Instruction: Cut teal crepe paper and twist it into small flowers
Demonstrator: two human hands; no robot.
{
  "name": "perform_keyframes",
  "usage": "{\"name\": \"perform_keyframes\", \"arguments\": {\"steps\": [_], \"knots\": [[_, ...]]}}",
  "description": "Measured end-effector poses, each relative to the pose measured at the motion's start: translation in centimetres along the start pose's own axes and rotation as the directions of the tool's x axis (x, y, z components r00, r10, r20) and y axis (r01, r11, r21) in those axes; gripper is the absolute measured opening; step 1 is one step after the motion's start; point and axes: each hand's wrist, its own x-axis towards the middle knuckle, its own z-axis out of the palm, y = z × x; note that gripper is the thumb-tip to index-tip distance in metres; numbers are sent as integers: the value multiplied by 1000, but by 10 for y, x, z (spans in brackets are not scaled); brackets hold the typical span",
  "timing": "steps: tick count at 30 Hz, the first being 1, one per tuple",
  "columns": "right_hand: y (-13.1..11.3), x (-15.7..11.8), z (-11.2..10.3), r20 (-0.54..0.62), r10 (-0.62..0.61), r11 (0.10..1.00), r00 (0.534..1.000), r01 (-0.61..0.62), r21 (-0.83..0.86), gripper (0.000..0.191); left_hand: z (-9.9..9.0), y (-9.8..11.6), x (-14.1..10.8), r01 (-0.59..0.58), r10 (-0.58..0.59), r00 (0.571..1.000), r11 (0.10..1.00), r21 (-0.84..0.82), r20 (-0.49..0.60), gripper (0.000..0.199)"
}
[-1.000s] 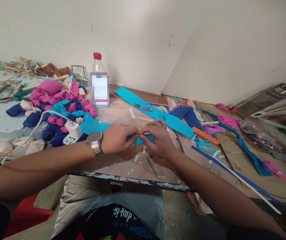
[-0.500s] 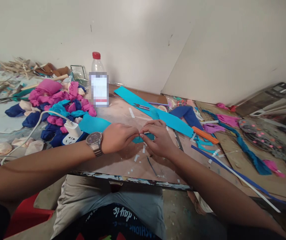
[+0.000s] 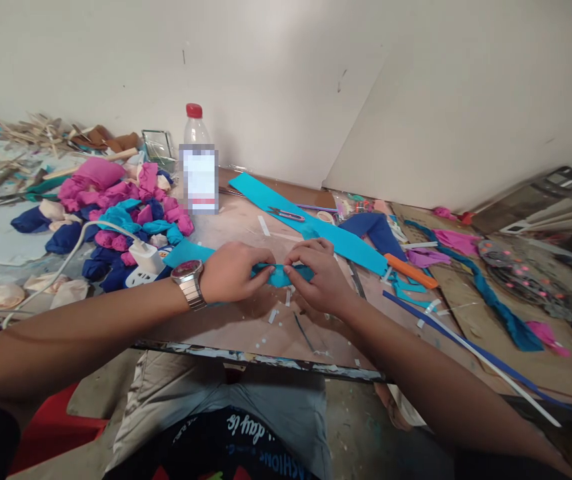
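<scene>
A turquoise strip (image 3: 279, 275), fabric or crepe paper, is stretched between my two hands just above the table. My left hand (image 3: 233, 272), with a watch on its wrist, pinches the strip between thumb and forefinger. From the other side my right hand (image 3: 317, 275) pinches it too, its thumb a short way from the left one. More turquoise material (image 3: 191, 253) shows behind the left wrist. Beyond the hands lies a long turquoise band (image 3: 349, 245), with small thread snips (image 3: 286, 214) on it.
Pink, blue and cream fabric bundles (image 3: 111, 193) pile up at the left beside a power strip with a white charger (image 3: 147, 257). A red-capped bottle (image 3: 195, 127) stands near the wall. To the right lie an orange-handled cutter (image 3: 411, 270) and a white stick (image 3: 506, 373).
My hands have moved slightly apart, the left one leftward, so more of the turquoise strip shows between the fingers. Both keep their pinch.
</scene>
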Motion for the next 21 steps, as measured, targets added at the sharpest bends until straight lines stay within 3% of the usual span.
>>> {"name": "perform_keyframes", "arguments": {"steps": [11, 21], "knots": [[1, 2, -4, -80, 28, 998, 996, -33, -59, 9, -7, -5, 4, 69, -73, 996, 996, -63, -58, 26], [-1, 1, -1, 14, -69, 997, 998, 70, -40, 8, -4, -4, 4, 23, -5, 996, 980, -197, 92, 23]]}}
